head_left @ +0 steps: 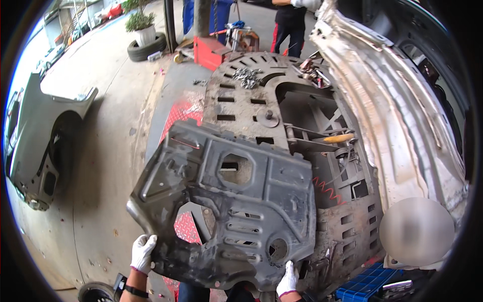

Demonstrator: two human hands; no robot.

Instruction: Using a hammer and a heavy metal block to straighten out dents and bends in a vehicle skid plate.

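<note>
A broad black car undertray [241,194], molded with ribs, slots and several cut-out holes, is held tilted up in front of me. My left hand [143,254], in a white glove, is closed on its lower left corner. At the lower right corner my right hand [288,280], gloved the same way, grips the edge. The fingers of both hands are partly hidden by the panel. Behind and below it lies a slotted metal frame bench [236,108], and the undertray hides part of that bench.
A car body sill [390,116] runs along the right. A loose fender [45,126] stands at left on the concrete. A chain [247,78] rests on the bench. Near a red post base [209,52], a person [290,27] stands. A blue crate [367,282] is at lower right.
</note>
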